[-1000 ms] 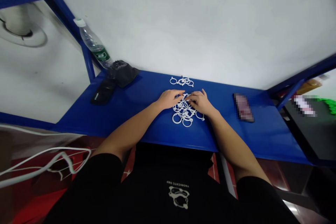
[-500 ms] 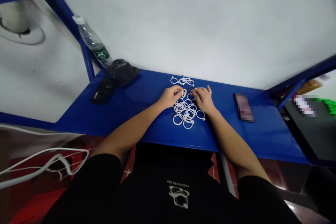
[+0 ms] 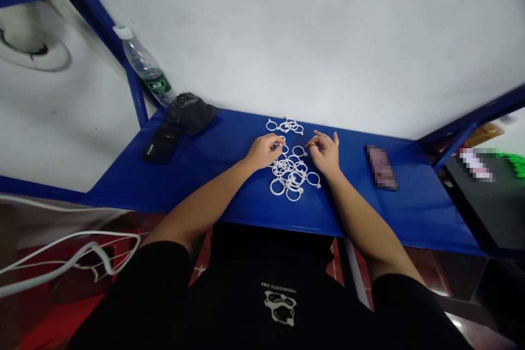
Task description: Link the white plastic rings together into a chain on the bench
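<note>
A loose pile of several white plastic rings lies on the blue shelf in front of me. A smaller group of white rings sits further back by the wall. My left hand is curled at the pile's left top edge, its fingertips pinching a white ring. My right hand hovers at the pile's upper right, thumb and forefinger pinched on another white ring, the other fingers raised.
A clear water bottle leans against the blue frame post at back left. Beside it lie a crumpled black bag and a flat black case. A phone rests to the right. White cables hang lower left.
Both hands have lifted off the pile and drawn apart. The right hand moved right and up with a ring; the left stayed near the pile's top left.
</note>
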`<state>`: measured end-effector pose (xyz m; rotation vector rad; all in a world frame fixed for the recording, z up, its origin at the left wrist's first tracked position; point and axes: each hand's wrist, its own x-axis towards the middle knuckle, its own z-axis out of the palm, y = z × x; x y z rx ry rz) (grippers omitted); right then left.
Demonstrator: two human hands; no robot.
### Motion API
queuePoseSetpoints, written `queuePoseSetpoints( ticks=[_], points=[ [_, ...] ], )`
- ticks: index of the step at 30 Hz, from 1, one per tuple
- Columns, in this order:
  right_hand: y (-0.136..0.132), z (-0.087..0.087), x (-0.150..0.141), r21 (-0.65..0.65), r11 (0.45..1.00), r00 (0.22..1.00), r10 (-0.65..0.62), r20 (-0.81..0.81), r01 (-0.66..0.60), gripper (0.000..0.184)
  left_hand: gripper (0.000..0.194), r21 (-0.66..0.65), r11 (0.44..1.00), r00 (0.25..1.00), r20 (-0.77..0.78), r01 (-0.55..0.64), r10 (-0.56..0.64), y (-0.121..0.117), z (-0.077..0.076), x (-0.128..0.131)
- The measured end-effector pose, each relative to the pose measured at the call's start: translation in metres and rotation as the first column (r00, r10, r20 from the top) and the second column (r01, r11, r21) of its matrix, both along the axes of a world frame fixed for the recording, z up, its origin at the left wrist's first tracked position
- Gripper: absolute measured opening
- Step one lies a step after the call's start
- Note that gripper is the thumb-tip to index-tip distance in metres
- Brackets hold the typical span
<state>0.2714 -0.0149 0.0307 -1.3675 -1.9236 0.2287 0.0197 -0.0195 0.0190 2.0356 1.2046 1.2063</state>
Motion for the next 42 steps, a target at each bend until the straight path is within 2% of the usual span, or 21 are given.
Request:
queuePoseSetpoints(
  ticks=[5, 14, 21, 25, 29, 32, 37, 40, 42],
  points=[
    [0.001, 0.000, 0.001, -0.024, 1.000, 1.000, 0.005, 0.009, -0.005, 0.018, 0.021, 0.001, 1.000, 0.999, -0.038, 0.014, -0.014, 0.001, -0.003, -0.003],
    [0.006, -0.004, 0.002, -0.121, 0.985, 0.992, 0.124, -0.001, -0.123, 0.025, 0.030, 0.031, 0.999, 0.987, -0.162, 0.022, -0.017, 0.001, -0.001, -0.004],
    [0.005, -0.006, 0.001, -0.078, 0.986, 0.988, 0.148, -0.034, -0.150, 0.024, 0.033, 0.026, 0.998, 0.978, -0.202, 0.048, -0.042, 0.003, -0.003, -0.005],
    [0.003, -0.010, -0.001, -0.060, 0.984, 0.985, 0.165, -0.039, -0.168, 0.034, 0.033, 0.049, 0.997, 0.978, -0.203, 0.058, -0.046, 0.001, -0.002, -0.005],
    [0.006, -0.011, 0.001, -0.026, 0.996, 0.996, 0.084, 0.014, -0.083, 0.032, 0.036, 0.026, 0.999, 0.977, -0.208, 0.048, -0.041, -0.003, -0.002, -0.005],
    [0.016, -0.010, 0.005, -0.060, 0.996, 0.993, 0.075, 0.090, -0.070, 0.035, 0.038, -0.017, 0.999, 0.974, -0.222, 0.045, -0.048, -0.003, -0.003, -0.005],
    [0.039, -0.007, -0.002, -0.129, 0.990, 0.953, 0.096, 0.286, -0.061, 0.051, 0.026, 0.013, 0.997, 0.973, -0.222, 0.071, -0.067, 0.000, -0.004, -0.003],
    [0.057, -0.005, -0.012, -0.099, 0.994, 0.923, 0.082, 0.375, -0.049, 0.062, 0.020, 0.047, 0.998, 0.974, -0.224, 0.041, -0.029, 0.001, -0.001, -0.003],
    [0.070, -0.003, -0.020, -0.140, 0.989, 0.913, 0.104, 0.396, -0.052, 0.066, 0.019, 0.050, 0.999, 0.974, -0.227, 0.005, 0.007, 0.001, 0.000, -0.004]
  ],
)
